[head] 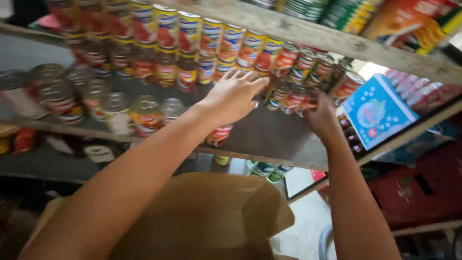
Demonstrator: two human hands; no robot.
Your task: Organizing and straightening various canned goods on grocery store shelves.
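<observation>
My left hand (233,98) reaches onto a dark shelf (269,137) with its fingers stretched out toward a stack of red and yellow cans (226,48). It holds nothing. A small red-labelled can (219,136) stands just below its wrist. Farther right, my right hand (320,118) is curled around a red-labelled can (302,102) at the end of a tilted row of similar cans (308,67). Its fingertips are hidden behind the cans.
Silver-topped cans (103,106) fill the shelf's left side. A blue carton (378,110) leans at the right end. An open brown cardboard box (202,216) sits below my arms. A wooden shelf (337,41) runs overhead, and a red crate (418,188) stands at lower right.
</observation>
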